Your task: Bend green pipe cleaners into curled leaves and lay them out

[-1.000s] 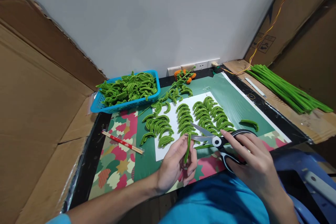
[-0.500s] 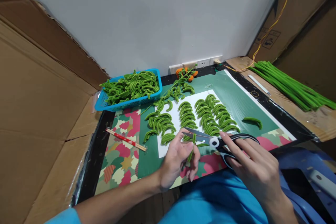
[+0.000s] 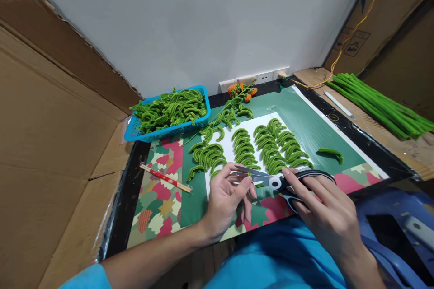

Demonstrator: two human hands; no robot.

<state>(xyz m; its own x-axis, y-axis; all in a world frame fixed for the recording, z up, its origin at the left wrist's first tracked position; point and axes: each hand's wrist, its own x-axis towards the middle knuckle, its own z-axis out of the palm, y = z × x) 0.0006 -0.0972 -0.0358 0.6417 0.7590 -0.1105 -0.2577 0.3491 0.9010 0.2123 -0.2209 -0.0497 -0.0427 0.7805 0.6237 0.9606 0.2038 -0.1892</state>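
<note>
My right hand (image 3: 325, 207) is closed around the black handles of a pair of scissors (image 3: 275, 184), whose blades point left and are parted slightly. Close to the blade tips, my left hand (image 3: 227, 201) pinches a green pipe cleaner piece, of which only a small end (image 3: 249, 174) shows by the blades; the fingers hide the rest. Behind the hands, curved green pipe cleaner pieces (image 3: 269, 146) lie in overlapping rows on a white sheet (image 3: 228, 137). One single curved piece (image 3: 330, 153) rests apart on the green mat (image 3: 305, 117), to the right.
A blue basket (image 3: 166, 133) heaped with green pieces stands back left. Wrapped chopsticks (image 3: 166, 177) lie in front of it. Orange flowers on a green stem (image 3: 242, 92) are near the wall sockets. At right are long green stems (image 3: 379, 106) and a white pen (image 3: 339, 104) on cardboard.
The green piece stood upright between my left fingers; now just its small end shows at the blades. My left hand has turned slightly, while the scissors stay nearly in place.
</note>
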